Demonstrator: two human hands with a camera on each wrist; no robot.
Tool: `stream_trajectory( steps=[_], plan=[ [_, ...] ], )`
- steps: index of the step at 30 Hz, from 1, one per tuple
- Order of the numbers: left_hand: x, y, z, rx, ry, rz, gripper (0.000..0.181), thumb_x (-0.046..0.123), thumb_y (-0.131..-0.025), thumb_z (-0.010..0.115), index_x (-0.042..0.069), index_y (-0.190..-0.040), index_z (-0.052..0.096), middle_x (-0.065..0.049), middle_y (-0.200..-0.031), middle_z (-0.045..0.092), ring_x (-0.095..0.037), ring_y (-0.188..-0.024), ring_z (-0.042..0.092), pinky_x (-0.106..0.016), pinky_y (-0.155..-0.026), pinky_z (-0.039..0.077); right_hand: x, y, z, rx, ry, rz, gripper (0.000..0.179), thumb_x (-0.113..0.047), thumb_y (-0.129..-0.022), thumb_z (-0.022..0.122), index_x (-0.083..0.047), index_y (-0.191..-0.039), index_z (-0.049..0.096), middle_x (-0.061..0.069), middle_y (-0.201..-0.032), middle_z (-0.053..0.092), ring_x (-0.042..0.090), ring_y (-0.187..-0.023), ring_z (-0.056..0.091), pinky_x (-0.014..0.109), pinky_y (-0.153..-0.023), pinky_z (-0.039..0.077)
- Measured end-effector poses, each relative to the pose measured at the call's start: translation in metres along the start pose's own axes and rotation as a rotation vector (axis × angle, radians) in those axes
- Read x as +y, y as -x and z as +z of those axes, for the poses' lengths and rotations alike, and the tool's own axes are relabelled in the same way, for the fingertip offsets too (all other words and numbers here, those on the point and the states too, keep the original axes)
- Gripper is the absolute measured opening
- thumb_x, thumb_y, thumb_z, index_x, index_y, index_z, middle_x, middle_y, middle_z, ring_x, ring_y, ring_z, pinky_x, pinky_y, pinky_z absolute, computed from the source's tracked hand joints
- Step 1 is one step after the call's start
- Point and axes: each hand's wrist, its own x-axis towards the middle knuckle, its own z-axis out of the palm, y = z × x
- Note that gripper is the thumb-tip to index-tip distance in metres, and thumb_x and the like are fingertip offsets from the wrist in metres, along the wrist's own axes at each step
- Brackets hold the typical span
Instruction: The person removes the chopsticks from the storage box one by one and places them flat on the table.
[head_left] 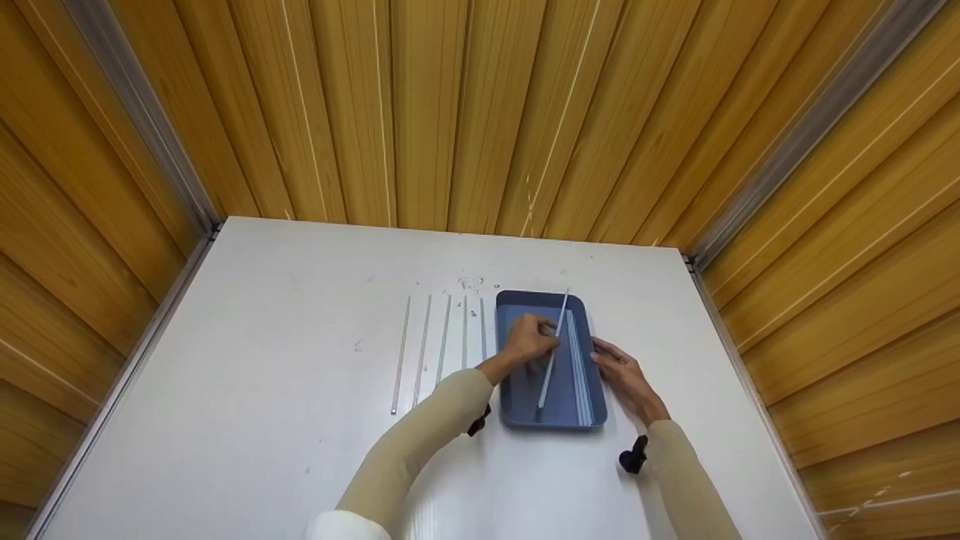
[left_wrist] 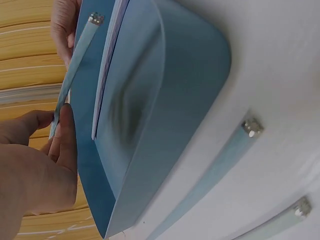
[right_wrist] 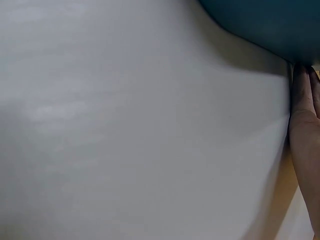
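Note:
Over the blue tray (head_left: 512, 414), my left hand (head_left: 531, 339) pinches a thin pale-blue strip (head_left: 550, 371) between thumb and fingers. The strip slants across the tray, its far end overlapping the back rim in the head view. A silvery tip (left_wrist: 96, 19) caps one end of it in the left wrist view. Several similar strips (head_left: 577, 367) lie side by side along the tray's right side. My right hand (head_left: 622, 375) is at the outside of the tray's right wall, with fairly straight fingers (right_wrist: 301, 90) touching it.
Left of the tray, several thin strips (head_left: 401, 356) in pale pink, green and blue lie spaced in a row on the white table (head_left: 247, 360). My left forearm crosses over their near ends. Wood-look panels (head_left: 420, 112) enclose the table at the back and sides.

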Motion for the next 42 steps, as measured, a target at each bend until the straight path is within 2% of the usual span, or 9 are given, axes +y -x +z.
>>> stream_trajectory(
  steps=[6,11,13,17,21,26,34,39,42],
  plan=[
    [0.004,0.005,-0.008,-0.006,0.074,-0.004,0.030,0.001,-0.084,0.071,-0.005,-0.113,0.075,-0.020,-0.086,0.078,-0.007,-0.051,0.061,-0.021,-0.048,0.054,0.000,-0.001,0.001,0.017,-0.018,-0.007,0.059,-0.006,-0.102,0.059,0.004,-0.155,0.036,0.018,-0.164,0.034,-0.008,-0.119,0.058,0.014,-0.104,0.046],
    [0.005,0.010,-0.015,-0.007,0.165,-0.013,0.033,-0.001,-0.085,0.069,-0.008,-0.117,0.072,-0.025,-0.085,0.077,-0.009,-0.051,0.061,-0.046,-0.062,0.063,0.000,-0.001,-0.001,0.010,-0.009,-0.006,0.059,-0.007,-0.102,0.059,0.004,-0.155,0.036,0.018,-0.165,0.033,-0.007,-0.124,0.055,0.013,-0.106,0.044],
    [0.005,0.012,-0.019,-0.010,0.175,-0.014,0.035,-0.001,-0.085,0.068,-0.008,-0.119,0.071,-0.025,-0.086,0.076,-0.016,-0.053,0.067,-0.049,-0.064,0.063,0.000,0.000,-0.003,-0.001,0.016,-0.002,0.060,-0.009,-0.103,0.059,0.003,-0.156,0.034,0.018,-0.166,0.030,-0.004,-0.130,0.051,0.013,-0.106,0.043],
    [0.005,0.012,-0.026,0.002,0.165,-0.012,0.036,0.000,-0.086,0.070,-0.006,-0.122,0.070,-0.023,-0.085,0.077,-0.031,-0.064,0.075,-0.038,-0.059,0.063,-0.002,0.001,-0.005,-0.005,0.055,0.003,0.060,-0.012,-0.104,0.058,0.002,-0.157,0.033,0.018,-0.168,0.027,0.002,-0.140,0.044,0.011,-0.106,0.041],
    [0.001,0.012,-0.032,0.031,0.188,-0.023,0.036,0.000,-0.085,0.074,-0.002,-0.121,0.071,-0.022,-0.085,0.077,-0.029,-0.064,0.075,-0.031,-0.055,0.061,-0.002,-0.001,-0.003,0.006,0.046,0.001,0.060,-0.010,-0.104,0.058,0.003,-0.156,0.033,0.019,-0.166,0.030,-0.003,-0.131,0.051,0.011,-0.106,0.042],
    [-0.003,0.015,-0.041,0.039,0.223,-0.043,0.034,0.001,-0.085,0.077,-0.003,-0.117,0.071,-0.022,-0.087,0.077,-0.024,-0.063,0.074,-0.040,-0.062,0.064,0.000,-0.002,-0.001,0.013,0.028,-0.002,0.059,-0.009,-0.103,0.059,0.005,-0.155,0.035,0.019,-0.165,0.033,-0.011,-0.118,0.057,0.011,-0.103,0.044],
    [-0.008,0.024,-0.059,0.009,0.214,-0.011,0.033,0.003,-0.085,0.079,-0.001,-0.117,0.071,-0.019,-0.087,0.076,-0.011,-0.059,0.068,-0.049,-0.067,0.064,-0.001,0.000,-0.002,0.002,0.019,-0.013,0.060,-0.009,-0.103,0.058,0.005,-0.155,0.034,0.019,-0.164,0.035,-0.008,-0.119,0.057,0.013,-0.104,0.044],
    [-0.011,0.030,-0.074,-0.001,0.221,0.013,0.032,0.002,-0.084,0.080,-0.004,-0.114,0.071,-0.021,-0.088,0.074,-0.010,-0.058,0.066,-0.034,-0.059,0.063,0.000,0.000,-0.002,-0.004,0.006,-0.014,0.059,-0.009,-0.103,0.059,0.006,-0.155,0.035,0.019,-0.164,0.035,-0.007,-0.120,0.057,0.013,-0.105,0.044],
    [-0.014,0.034,-0.083,-0.004,0.250,0.001,0.033,0.000,-0.084,0.079,-0.006,-0.114,0.070,-0.023,-0.089,0.075,-0.019,-0.061,0.071,-0.028,-0.056,0.061,0.001,0.000,-0.001,-0.021,0.021,-0.009,0.059,-0.010,-0.104,0.058,0.004,-0.156,0.034,0.019,-0.166,0.030,-0.007,-0.124,0.054,0.013,-0.107,0.042]
  ],
)
